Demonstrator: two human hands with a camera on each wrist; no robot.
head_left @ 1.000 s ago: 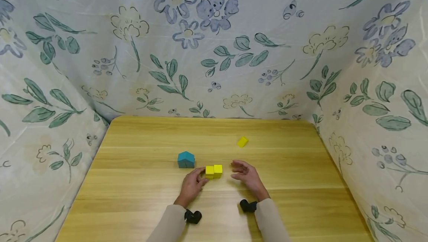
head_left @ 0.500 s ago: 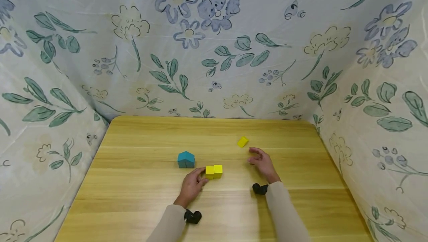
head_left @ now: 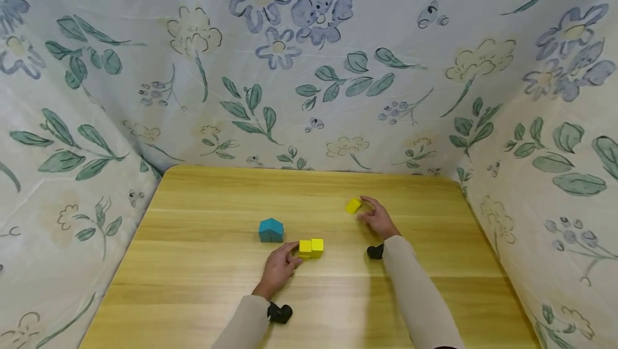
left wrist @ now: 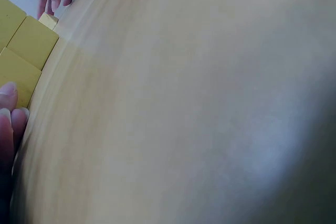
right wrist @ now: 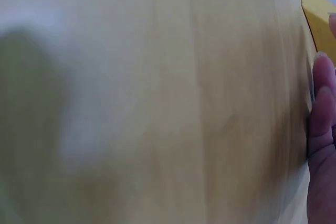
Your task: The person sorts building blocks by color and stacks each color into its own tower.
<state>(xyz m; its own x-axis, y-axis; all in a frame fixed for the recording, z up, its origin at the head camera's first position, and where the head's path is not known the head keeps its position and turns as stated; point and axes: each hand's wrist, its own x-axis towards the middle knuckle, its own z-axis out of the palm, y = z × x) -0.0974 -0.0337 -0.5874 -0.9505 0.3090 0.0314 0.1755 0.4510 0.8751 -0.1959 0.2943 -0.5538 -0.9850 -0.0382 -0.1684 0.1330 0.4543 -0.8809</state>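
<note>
Yellow blocks (head_left: 316, 248) stand joined in a small group in the middle of the table, and the left wrist view shows their square faces. My left hand (head_left: 277, 268) holds the left-hand block of the group between thumb and fingers. Farther back and to the right lies a single yellow block (head_left: 353, 206) with sloping faces, seen partly at the edge of the right wrist view. Beside its right end is my right hand (head_left: 380, 220), thumb and forefinger spread apart, fingertips close to the block. Whether they touch it I cannot tell.
A blue house-shaped block (head_left: 271, 230) stands behind and left of the yellow group, with a seam in its front. Everything rests on a wooden table (head_left: 203, 284). Flower-patterned cloth (head_left: 309, 97) hangs behind the table and along both sides.
My right hand has moved from beside the yellow group, right and away from me, to the single yellow block. My left hand has stayed at the group. The head view has shifted slightly.
</note>
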